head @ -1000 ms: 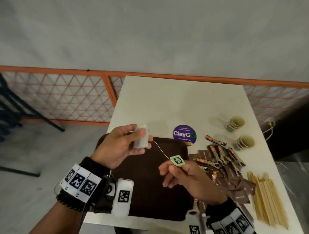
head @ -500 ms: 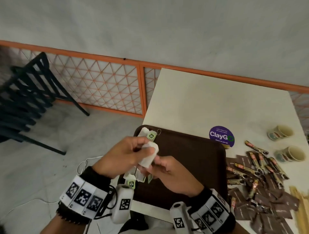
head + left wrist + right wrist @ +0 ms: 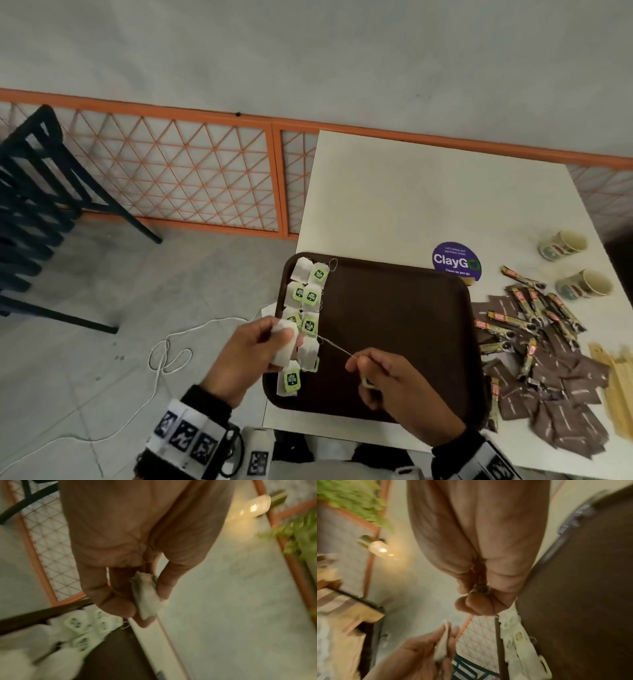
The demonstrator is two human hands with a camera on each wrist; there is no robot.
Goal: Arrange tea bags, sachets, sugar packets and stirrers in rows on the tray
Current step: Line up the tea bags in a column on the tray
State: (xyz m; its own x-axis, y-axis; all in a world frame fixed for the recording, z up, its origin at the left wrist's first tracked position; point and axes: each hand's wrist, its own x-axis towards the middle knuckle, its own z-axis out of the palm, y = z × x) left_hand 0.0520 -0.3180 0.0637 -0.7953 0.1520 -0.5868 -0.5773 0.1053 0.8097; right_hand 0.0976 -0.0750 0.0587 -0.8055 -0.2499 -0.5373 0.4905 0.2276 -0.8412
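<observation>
We see the white table (image 3: 394, 192) filling the right half of the head view, with the brown tray (image 3: 394, 325) at its near-left corner. Compared with half a second ago our view has swung back right, and the wooden stirrers (image 3: 613, 387) at 4 o'clock of the tray show more fully. Dark sugar packets (image 3: 548, 407) and striped sachets (image 3: 527, 311) lie heaped at 3 o'clock of the tray, two paper cups (image 3: 582, 284) at 2 o'clock. A column of tea bags (image 3: 306, 294) runs along the tray's 9 o'clock edge. Our left hand (image 3: 246, 356) grips a white tea bag (image 3: 286, 342) between thumb and curled fingers, over that edge. Our right hand (image 3: 400, 387), which was touching the bag half a second ago, is now drawn away toward 3 o'clock, fingers pinched on the string (image 3: 334, 346), which stretches taut between the two hands
</observation>
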